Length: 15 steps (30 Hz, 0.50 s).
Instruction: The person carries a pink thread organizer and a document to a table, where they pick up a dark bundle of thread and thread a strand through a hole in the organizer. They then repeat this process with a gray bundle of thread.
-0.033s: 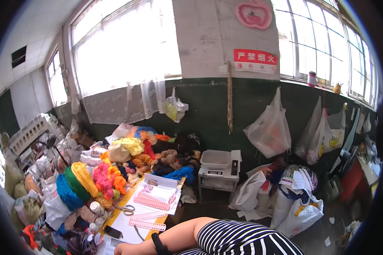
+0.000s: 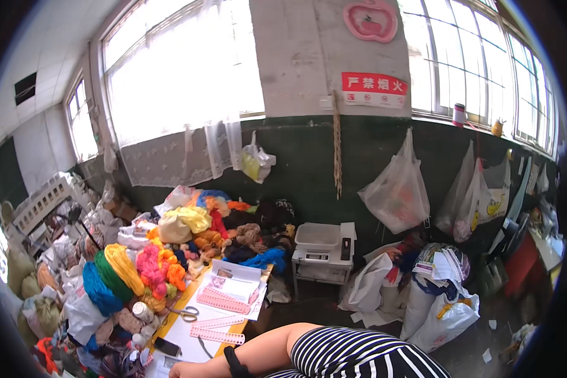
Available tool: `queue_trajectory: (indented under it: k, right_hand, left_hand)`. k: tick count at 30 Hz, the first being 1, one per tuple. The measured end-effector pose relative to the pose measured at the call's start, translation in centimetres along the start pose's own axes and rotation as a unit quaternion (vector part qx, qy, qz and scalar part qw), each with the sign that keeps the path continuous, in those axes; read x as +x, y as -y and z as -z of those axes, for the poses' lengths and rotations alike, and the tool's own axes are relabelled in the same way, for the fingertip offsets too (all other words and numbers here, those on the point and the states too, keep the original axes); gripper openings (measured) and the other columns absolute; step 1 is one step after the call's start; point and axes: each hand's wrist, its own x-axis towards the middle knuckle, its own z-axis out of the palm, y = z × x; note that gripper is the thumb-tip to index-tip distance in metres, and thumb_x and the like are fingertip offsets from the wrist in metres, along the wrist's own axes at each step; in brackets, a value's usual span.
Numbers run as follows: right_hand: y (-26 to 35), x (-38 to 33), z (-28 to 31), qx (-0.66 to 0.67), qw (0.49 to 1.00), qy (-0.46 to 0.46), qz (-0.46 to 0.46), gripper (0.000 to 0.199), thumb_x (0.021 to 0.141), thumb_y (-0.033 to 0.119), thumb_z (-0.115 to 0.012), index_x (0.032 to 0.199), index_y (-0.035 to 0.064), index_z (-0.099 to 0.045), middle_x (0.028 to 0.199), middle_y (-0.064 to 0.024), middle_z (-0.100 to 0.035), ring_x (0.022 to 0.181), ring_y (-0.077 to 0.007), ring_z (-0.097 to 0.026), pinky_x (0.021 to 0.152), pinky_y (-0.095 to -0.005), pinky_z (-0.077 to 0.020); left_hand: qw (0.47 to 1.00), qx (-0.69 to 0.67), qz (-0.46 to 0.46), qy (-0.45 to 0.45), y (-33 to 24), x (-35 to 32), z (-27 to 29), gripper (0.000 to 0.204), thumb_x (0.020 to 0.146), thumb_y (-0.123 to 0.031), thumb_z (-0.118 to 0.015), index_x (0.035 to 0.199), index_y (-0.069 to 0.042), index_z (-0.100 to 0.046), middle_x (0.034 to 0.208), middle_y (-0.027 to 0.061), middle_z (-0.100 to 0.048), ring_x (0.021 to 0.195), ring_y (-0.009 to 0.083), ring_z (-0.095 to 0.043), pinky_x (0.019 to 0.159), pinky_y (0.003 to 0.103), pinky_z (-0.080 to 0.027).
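Observation:
My right hand (image 2: 177, 371) rests at the lower edge, at the near end of a yellow-edged table (image 2: 166, 324). Its fingers are cut off by the frame, so their pose is hidden. A black band (image 2: 235, 363) circles the wrist, and the sleeve is striped black and white. Nearest to the hand lies a dark phone (image 2: 167, 346). Beyond it are scissors (image 2: 188, 313) with dark handles, a pink strip with holes (image 2: 217, 335) and a second pink strip (image 2: 223, 300). Papers (image 2: 235, 273) with pictures lie at the table's far end. My left hand is out of the picture.
Left of the table, yarn is heaped high, with blue (image 2: 102, 290), green (image 2: 114, 275) and yellow skeins (image 2: 125, 268). A clear plastic tub (image 2: 317, 235) sits on a small white stand (image 2: 321, 272) by the wall. Stuffed white sacks (image 2: 446, 322) stand at right below hanging plastic bags (image 2: 398, 201).

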Motion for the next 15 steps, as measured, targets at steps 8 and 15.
queue_trajectory:
  k: [8, 15]
  right_hand:
    - [0.3, -8.3, 5.1, 0.187, 0.981, -0.034, -0.034, 0.018, 0.079, 0.01, -0.076, 0.092, -0.0009, -0.071, 0.076, -0.0123, -0.069, 0.065, -0.0209, -0.069, 0.061, -0.0345, -0.0583]
    - [-2.8, -11.8, 10.0, -0.03, 0.998, -0.003, 0.056, 0.017, 0.086, 0.02, -0.067, 0.083, 0.0036, -0.069, 0.063, -0.0064, -0.065, 0.054, -0.015, -0.064, 0.046, -0.0306, -0.0508]
  left_hand:
    - [0.986, 0.039, -0.148, 0.073, -3.5, 5.6, -9.1, 0.017, 0.096, -0.017, -0.063, 0.094, 0.0, -0.064, 0.085, 0.0051, -0.063, 0.07, 0.0138, -0.055, 0.062, 0.031, -0.042]
    - [0.98, 0.092, -0.159, 0.08, -2.3, 0.4, -15.0, 0.019, 0.096, -0.013, -0.061, 0.08, -0.004, -0.059, 0.075, 0.004, -0.057, 0.059, 0.0132, -0.048, 0.051, 0.033, -0.034]
